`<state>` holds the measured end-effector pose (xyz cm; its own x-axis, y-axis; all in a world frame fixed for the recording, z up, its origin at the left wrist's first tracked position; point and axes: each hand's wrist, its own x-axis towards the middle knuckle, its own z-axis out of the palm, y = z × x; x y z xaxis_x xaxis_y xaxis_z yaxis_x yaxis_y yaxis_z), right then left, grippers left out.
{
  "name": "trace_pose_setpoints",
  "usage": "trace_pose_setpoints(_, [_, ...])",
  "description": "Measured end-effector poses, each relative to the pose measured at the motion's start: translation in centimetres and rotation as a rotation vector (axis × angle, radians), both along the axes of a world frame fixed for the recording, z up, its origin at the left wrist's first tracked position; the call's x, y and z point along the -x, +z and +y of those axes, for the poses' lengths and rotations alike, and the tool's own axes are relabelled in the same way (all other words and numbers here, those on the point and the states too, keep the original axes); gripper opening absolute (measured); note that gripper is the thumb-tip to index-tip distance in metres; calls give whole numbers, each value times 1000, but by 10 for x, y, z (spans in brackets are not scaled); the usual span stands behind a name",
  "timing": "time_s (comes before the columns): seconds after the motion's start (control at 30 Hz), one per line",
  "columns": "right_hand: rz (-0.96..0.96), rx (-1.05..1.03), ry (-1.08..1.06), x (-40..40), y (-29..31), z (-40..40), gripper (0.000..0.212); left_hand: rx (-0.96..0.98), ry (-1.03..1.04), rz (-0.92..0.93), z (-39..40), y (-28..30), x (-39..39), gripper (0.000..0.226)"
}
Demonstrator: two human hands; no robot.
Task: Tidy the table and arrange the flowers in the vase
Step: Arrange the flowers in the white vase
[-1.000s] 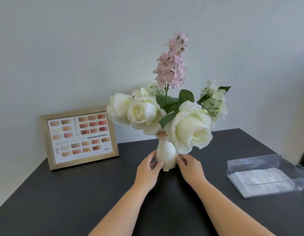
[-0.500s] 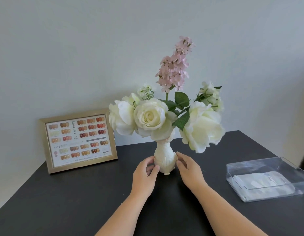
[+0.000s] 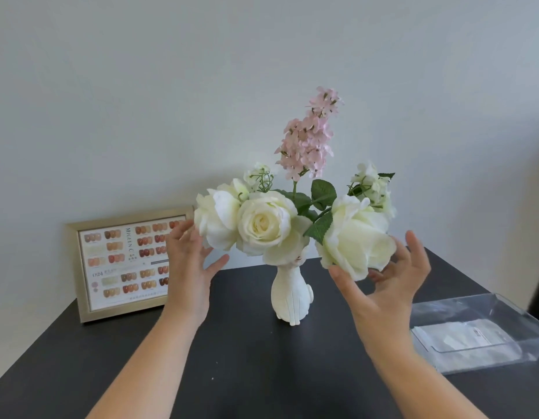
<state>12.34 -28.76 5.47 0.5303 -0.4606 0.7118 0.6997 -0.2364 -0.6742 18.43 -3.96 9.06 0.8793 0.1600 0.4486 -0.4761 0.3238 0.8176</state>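
A small white vase stands upright near the middle of the black table. It holds white roses, a tall pink flower spike, green leaves and small white blossoms. My left hand is raised beside the leftmost rose, fingers spread, holding nothing. My right hand is cupped under and around the large right rose, fingers apart, touching its petals without closing on it. Neither hand is on the vase.
A gold-framed colour chart leans against the wall at the left. A clear plastic box with white packets lies at the right edge. The pale wall stands just behind the table.
Both hands have let go of the vase body and risen to the blooms, left hand to the left rose, right hand to the right rose. The vase stands free on the table.
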Motion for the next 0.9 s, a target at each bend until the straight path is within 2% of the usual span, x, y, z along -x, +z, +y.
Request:
trace_pose_setpoints(0.13, [-4,142,-40,0,25,0,89,-137,-120,-116,2,18,0,74])
trace_pose_setpoints(0.3, [92,130,3,-10,47,-12,58,-339,-101,-138,4,23,-1,94])
trace_pose_setpoints(0.37, [114,100,23,-14,57,-20,50,-361,-69,-145,6,27,-3,90])
trace_pose_setpoints(0.5, [134,49,26,-22,87,-33,43,-340,-13,-100,12,54,-17,67])
trace_pose_setpoints(0.7, [176,-71,56,-40,123,-38,39,-491,51,-81,-1,90,-37,53])
trace_pose_setpoints(0.8, [234,-16,83,-48,135,-30,42,-581,122,-91,-10,96,-42,48])
trace_pose_setpoints(0.9, [312,155,78,-54,147,-21,41,-676,164,-92,-14,96,-45,39])
